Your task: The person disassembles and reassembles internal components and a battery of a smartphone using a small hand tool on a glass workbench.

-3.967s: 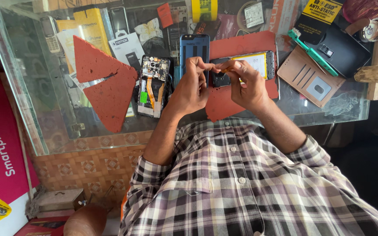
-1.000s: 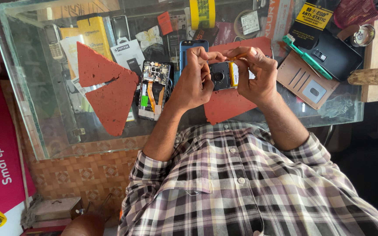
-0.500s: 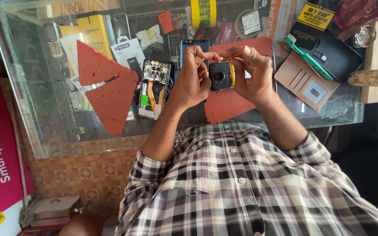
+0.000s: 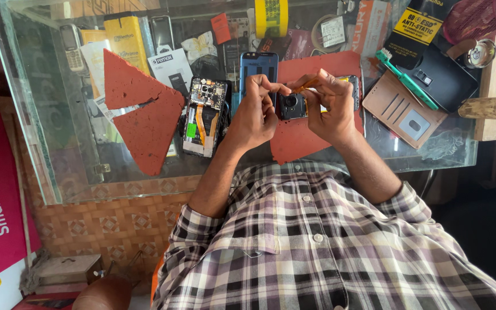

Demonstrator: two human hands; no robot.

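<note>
One glass worktop (image 4: 58,143). Two red mat pieces (image 4: 142,112) left of centre. One opened phone (image 4: 204,116), one blue phone (image 4: 258,69). Left hand (image 4: 256,112) and right hand (image 4: 331,109) grip one camera-backed phone (image 4: 291,107) above worktop; right fingers (image 4: 324,80) pinch one orange pick (image 4: 304,87).

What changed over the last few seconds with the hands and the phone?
The phone went from lying flat across both hands to upright with its camera end toward the viewer, and now sits lower and flatter again. The left hand keeps its grip on it; the right hand keeps the orange tool at its top edge. The opened phone, blue phone and red mats have not moved.
</note>
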